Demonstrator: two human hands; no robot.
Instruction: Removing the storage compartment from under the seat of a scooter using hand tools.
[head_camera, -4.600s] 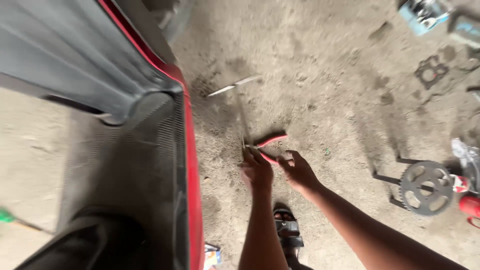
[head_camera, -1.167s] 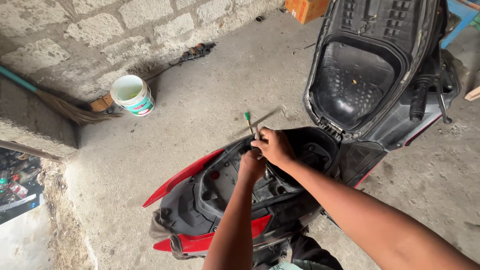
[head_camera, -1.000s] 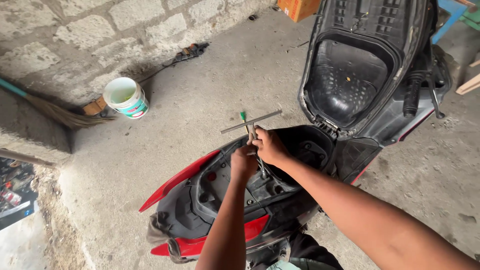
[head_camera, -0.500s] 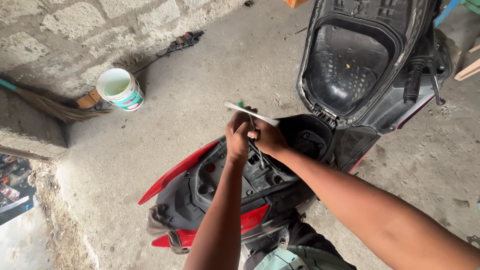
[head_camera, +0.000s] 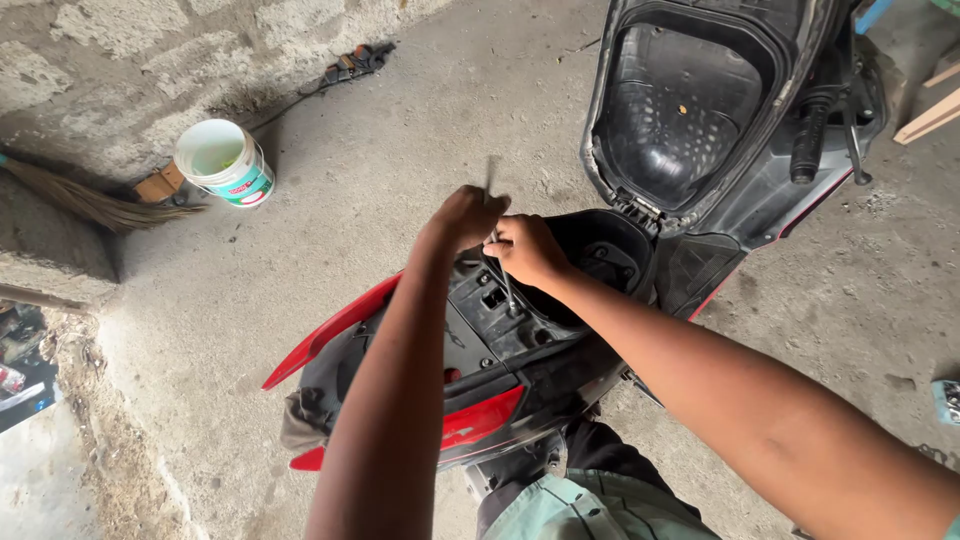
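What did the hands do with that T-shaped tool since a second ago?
The T-handle wrench turned: its crossbar lay flat across above the hands, and now one end points up past the left hand. The right hand slid down onto the shaft. Both kept hold. The scooter, raised seat and bucket stayed put.

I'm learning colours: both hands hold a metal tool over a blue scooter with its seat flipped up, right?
Not quite: the scooter's body panels are red, not blue, as the head view shows. The rest holds: left hand and right hand grip the thin metal T-handled tool, and the black seat is up.
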